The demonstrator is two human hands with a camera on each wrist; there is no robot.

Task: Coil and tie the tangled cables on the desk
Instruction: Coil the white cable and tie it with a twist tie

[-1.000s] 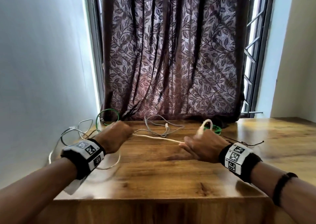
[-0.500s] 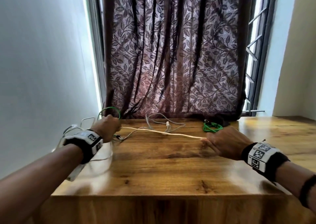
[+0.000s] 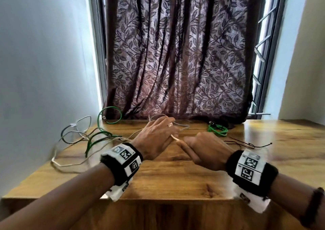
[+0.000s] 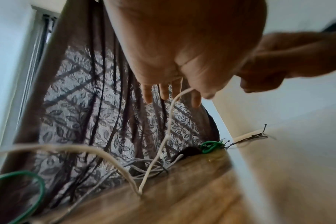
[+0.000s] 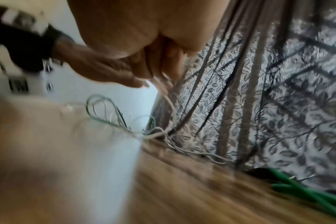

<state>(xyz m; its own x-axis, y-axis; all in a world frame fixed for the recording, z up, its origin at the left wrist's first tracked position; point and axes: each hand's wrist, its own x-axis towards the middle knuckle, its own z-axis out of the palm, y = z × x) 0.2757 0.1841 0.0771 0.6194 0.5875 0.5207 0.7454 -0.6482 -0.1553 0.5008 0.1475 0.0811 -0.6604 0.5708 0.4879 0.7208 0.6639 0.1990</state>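
Note:
A thin white cable (image 3: 174,137) runs between my two hands over the middle of the wooden desk (image 3: 175,177). My left hand (image 3: 158,136) has straight, spread fingers. In the left wrist view the white cable (image 4: 167,128) comes out between thumb and forefinger and drops to the desk. My right hand (image 3: 205,147) is a fist that grips the cable's other part, close to the left thumb. In the blurred right wrist view its curled fingers (image 5: 159,68) hold the cable (image 5: 170,104). A tangle of green, grey and white cables (image 3: 84,138) lies at the left.
A tied green cable bundle (image 3: 217,129) lies at the back right beside black ties (image 3: 246,142). A green loop (image 3: 110,115) and a grey cable (image 3: 182,126) sit against the curtain (image 3: 175,54). A wall borders the desk's left edge.
The hands were far apart with the white cable stretched between them; they have come together at the desk's middle. The left hand moved right from the tangle and straightened its fingers.

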